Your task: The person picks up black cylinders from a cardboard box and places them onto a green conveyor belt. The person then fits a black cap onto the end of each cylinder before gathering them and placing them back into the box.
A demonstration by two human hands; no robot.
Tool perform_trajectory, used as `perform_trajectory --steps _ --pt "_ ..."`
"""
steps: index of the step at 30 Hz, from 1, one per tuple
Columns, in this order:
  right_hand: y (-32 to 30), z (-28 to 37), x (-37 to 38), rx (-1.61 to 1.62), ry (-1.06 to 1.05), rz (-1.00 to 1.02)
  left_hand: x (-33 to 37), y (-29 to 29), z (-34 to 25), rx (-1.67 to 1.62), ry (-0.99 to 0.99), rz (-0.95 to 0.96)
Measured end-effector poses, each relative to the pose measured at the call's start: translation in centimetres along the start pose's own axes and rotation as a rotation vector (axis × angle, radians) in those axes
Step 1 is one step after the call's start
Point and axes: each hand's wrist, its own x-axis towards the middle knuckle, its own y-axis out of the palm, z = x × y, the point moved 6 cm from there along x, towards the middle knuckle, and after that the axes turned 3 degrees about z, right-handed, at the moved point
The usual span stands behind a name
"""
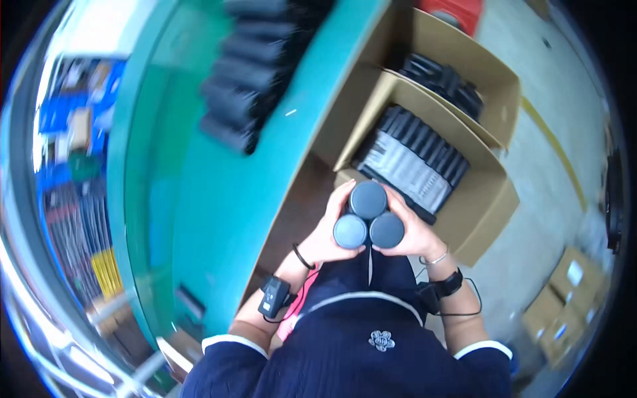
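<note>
Three dark cylinders with round grey-blue ends (pixel 368 200) are bunched together in a triangle in front of my body. My left hand (pixel 332 229) wraps them from the left, and my right hand (pixel 413 232) from the right. Only their end faces show well; their length is hidden below. Just beyond my hands stands an open cardboard box (pixel 474 209), in which a row of black cylinders (pixel 424 142) lies beside a stretch of grey, shiny wrapped pieces (pixel 405 166).
Left of me runs a green-topped workbench (pixel 265 192) with a stack of black cylinders (pixel 245 73) at its far part. A second open box (pixel 491 79) holds black parts (pixel 444 83). A red container (pixel 458 12) stands behind it. Flat cartons (pixel 564 298) lie on the floor at right.
</note>
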Motion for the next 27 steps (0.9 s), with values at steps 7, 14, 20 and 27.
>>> perform_trajectory --steps 7,14,20,27 --pt "13.4 9.6 9.2 0.42 0.01 0.393 -16.0 -8.6 -8.4 -0.351 0.026 -0.535" --pt "24.7 10.5 19.3 0.311 0.395 0.66 -24.7 -17.7 -5.3 -0.712 0.048 -0.759" --pt "29.4 5.7 26.4 0.115 0.767 0.596 -26.4 -24.0 -0.4 -0.958 0.083 -0.836" --pt "29.6 7.9 30.3 -0.006 0.53 0.681 -29.4 -25.5 -0.9 -0.67 0.155 -0.72"
